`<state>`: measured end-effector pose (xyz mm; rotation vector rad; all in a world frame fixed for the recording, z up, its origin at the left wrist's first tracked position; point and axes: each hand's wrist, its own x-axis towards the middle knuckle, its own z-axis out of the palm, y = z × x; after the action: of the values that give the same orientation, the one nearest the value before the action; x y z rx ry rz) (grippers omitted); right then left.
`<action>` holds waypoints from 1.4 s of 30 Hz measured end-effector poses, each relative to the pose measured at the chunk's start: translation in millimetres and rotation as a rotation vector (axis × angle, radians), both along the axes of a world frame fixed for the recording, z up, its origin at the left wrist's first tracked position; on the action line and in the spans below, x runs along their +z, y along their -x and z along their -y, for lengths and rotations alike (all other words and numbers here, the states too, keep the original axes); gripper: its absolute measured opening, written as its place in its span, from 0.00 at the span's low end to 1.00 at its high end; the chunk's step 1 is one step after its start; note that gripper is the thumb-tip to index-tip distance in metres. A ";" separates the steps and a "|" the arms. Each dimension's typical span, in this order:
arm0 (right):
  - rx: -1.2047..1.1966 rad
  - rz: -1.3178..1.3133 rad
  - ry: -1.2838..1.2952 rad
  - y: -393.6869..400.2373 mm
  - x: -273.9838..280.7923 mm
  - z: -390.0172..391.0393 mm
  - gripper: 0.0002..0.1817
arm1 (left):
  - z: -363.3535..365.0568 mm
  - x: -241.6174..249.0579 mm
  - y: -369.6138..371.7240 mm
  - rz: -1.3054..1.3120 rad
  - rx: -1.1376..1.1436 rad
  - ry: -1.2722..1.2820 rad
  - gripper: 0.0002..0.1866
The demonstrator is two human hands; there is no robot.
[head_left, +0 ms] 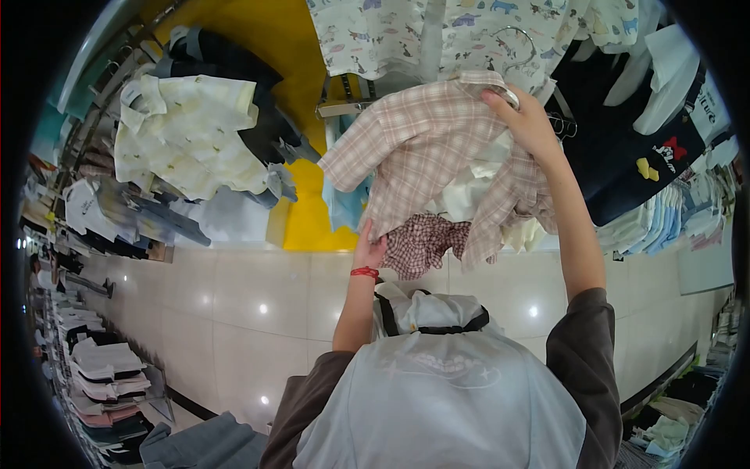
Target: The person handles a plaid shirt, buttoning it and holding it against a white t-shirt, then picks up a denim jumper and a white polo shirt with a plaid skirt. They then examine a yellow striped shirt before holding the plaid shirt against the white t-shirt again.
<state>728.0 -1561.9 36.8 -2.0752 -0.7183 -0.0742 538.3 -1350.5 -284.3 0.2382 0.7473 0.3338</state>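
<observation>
A pink and white plaid shirt (430, 129) hangs open in front of me. My right hand (527, 117) is closed on it at the collar, where part of a hanger shows. Lower down, my left hand (370, 248), with a red band at the wrist, pinches the shirt's lower edge. Between the shirt's open fronts a pale cream garment (471, 191) shows. Beneath the plaid shirt hangs a darker red checked garment (422, 244). Behind and above are white garments with small animal prints (500, 35).
A pale yellow shirt (187, 133) hangs at the left, before a yellow panel (308, 227). Dark clothes with a cartoon figure (664, 160) hang at the right. Folded clothes (105, 367) are stacked at the lower left, beside the tiled floor (258, 301).
</observation>
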 end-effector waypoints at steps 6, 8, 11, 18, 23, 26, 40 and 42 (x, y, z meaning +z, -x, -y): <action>-0.118 0.148 0.082 0.8 -2.5 5.9 0.19 | -27.2 -9.8 30.2 0.689 -0.223 0.241 0.12; -0.167 0.228 0.095 -6.0 -10.7 7.1 0.21 | -21.8 32.2 45.3 0.941 -0.309 0.311 0.15; -0.185 0.262 0.051 -11.2 -17.1 9.7 0.20 | -4.2 81.3 63.1 0.848 -0.058 0.039 0.19; -0.092 0.161 -0.034 -5.8 -17.3 4.9 0.17 | -11.1 98.0 54.6 0.536 0.436 -0.190 0.21; 0.032 0.086 -0.165 -4.7 -23.6 2.8 0.17 | -29.9 86.0 51.4 1.138 0.354 0.114 0.18; 0.119 -0.037 -0.220 20.4 -8.2 0.2 0.17 | -14.5 74.5 47.5 1.177 0.027 0.027 0.20; 0.155 -0.682 -0.328 45.4 9.0 8.7 0.27 | -24.4 128.7 34.8 0.460 0.011 -0.905 0.35; 0.193 -0.762 -0.350 45.5 12.9 8.1 0.27 | -22.2 138.0 19.0 0.285 0.054 -1.174 0.37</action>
<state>682.6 -1569.9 49.7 -1.5151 -0.3837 0.6244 519.3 -1328.3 -146.4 1.2476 0.1975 0.8183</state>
